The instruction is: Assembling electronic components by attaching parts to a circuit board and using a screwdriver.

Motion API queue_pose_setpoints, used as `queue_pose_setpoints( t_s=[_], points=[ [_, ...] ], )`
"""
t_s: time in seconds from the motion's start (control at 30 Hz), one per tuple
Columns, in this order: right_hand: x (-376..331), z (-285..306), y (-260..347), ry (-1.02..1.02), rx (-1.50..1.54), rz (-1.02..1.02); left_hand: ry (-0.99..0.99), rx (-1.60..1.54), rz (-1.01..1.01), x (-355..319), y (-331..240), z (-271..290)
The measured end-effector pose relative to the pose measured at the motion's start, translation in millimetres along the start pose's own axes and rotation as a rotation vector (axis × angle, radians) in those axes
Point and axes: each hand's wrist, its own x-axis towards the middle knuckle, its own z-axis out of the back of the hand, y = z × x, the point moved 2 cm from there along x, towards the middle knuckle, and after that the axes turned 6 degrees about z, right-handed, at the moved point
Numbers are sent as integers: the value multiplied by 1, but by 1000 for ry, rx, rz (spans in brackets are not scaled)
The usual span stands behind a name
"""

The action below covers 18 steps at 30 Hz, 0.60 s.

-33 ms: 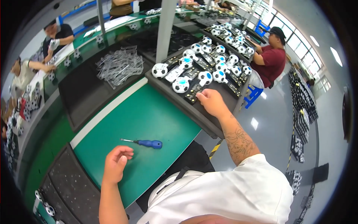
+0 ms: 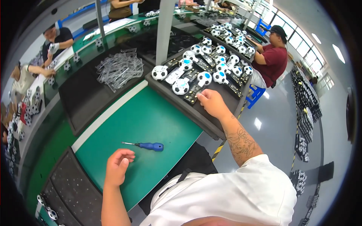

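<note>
My right hand (image 2: pixel 213 104) reaches over a dark tray (image 2: pixel 158 85) and pinches the near end of a black strip-shaped part (image 2: pixel 193 94) dotted with gold spots. Around it in the tray lie several similar black strips with round black-and-white football heads (image 2: pixel 180 86), some bearing blue patches. My left hand (image 2: pixel 119 165) hovers above the green worktop (image 2: pixel 151 113), its fingers loosely curved, thumb apart, holding nothing. Just beyond those fingers a screwdriver (image 2: pixel 151 146) with a blue handle rests on the worktop, its shaft pointing left.
Clear plastic pieces (image 2: pixel 120 69) are heaped on a dark tray to the left of a grey post (image 2: pixel 164 34). Another dark tray (image 2: pixel 71 184) stands at the lower left. A co-worker in a dark red shirt (image 2: pixel 274 62) sits at the right; others work along the line.
The whole view has shifted very slightly. Both hands keep their places, the right one still pinching the black strip-shaped part.
</note>
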Motion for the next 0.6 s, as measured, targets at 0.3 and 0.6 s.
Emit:
queue_pose_setpoints(
  t_s=[0.3,0.6],
  points=[
    [-73,25,84,-136,280,411,-55,55,-201,-6,20,13],
    [-174,-100,213,97,509,1365,192,-783,220,2,-42,-91]
  ],
)
